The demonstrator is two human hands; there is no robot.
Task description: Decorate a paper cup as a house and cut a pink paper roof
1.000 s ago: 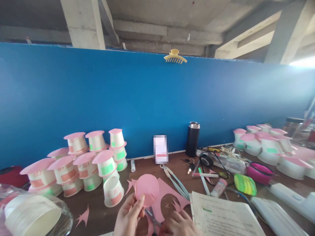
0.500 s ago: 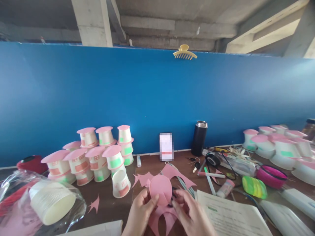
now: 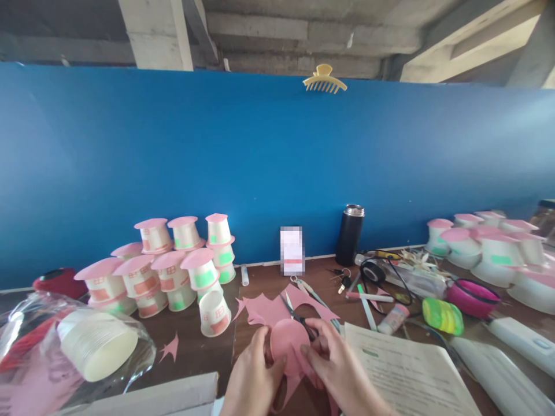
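A pink paper circle is held up near the front of the desk, with a fold or overlap at its lower edge. My left hand grips its left side, thumb pressed on the front. On the right side, my right hand pinches the paper with its thumb in front. Scissors lie just behind the circle, blades pointing up and left; their dark handles sit beside my right fingers. Pink paper scraps spread beneath and behind. A paper cup with a printed window stands upside-down to the left.
Stacked cups with pink paper tops stand at left, more at far right. A bag-wrapped cup stack lies front left. A black flask, keys, glue stick, tape and printed sheets lie rightward.
The scissors now show behind the circle, where only dark handles showed by my right hand before. My right fingers have moved onto the circle's right edge. The view has tilted slightly downward.
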